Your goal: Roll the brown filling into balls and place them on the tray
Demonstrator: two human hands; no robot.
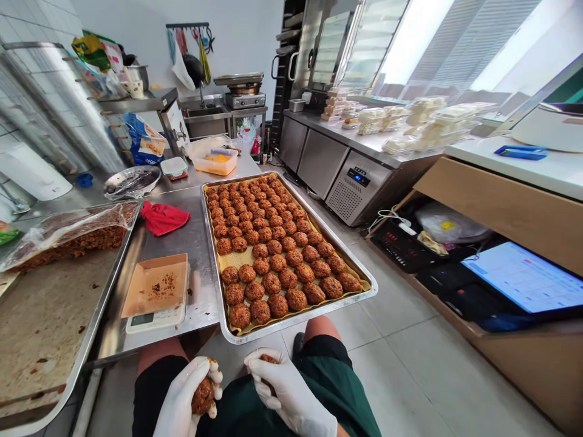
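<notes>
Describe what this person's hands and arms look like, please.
Both hands wear thin white disposable gloves, the left hand and the right hand alike, slightly wrinkled and smooth, with no markings. The gloves end at the wrists. No sleeves show; the forearms are bare where visible.

Two gloved hands at six o'clock — the left hand (189,394) and the right hand (286,388) — each closed around one brown ball (203,396), two balls in all. One baking tray (364,270) at twelve o'clock carries rows of balls five across, too many far off for an exact count. One scale (157,317) at ten o'clock, one red cloth (163,217) beyond it, two more trays (98,315) at nine o'clock.
</notes>
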